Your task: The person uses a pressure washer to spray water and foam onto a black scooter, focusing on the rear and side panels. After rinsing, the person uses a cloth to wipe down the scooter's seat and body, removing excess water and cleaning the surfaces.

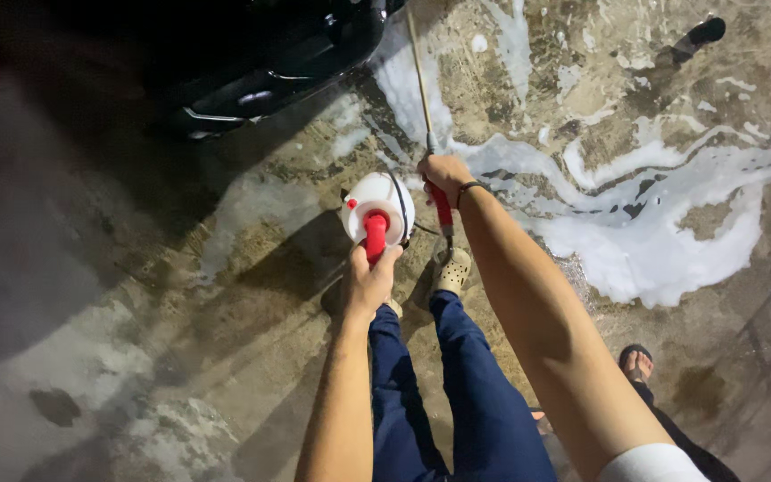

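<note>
Sprayer tank (384,203), white and round with a red handle (375,234) on top, hangs just beyond the left hand (369,281), whose fingers are wrapped around that handle. The right hand (443,175) is clenched on the red grip of one thin spray wand (423,85), which runs up and away from the fingers. A dark band sits on the right wrist. Below the hands are two legs in blue trousers and a pale clog (451,270). White foam (653,241) spreads over wet concrete right of the right hand. One dark car bumper (269,71) lies beyond the left hand. Another person's sandalled foot (637,361) stands lower right.
</note>
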